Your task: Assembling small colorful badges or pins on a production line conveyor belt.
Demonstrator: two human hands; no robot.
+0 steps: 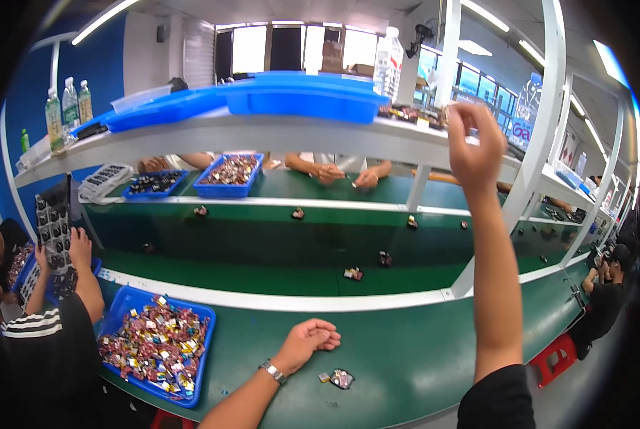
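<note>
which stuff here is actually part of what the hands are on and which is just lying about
In hand:
left hand, resting on the green table by a small part
right hand, raised to the white shelf
blue bin of parts

Lying about:
water bottles
blue trays on the shelf
loose parts on the conveyor belt
red stool

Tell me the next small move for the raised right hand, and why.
Probably ease the right hand forward to the small parts on the white upper shelf. It is lifted to shelf height with fingers curled right beside them, while the left hand rests on the green bench near a small component.
</note>
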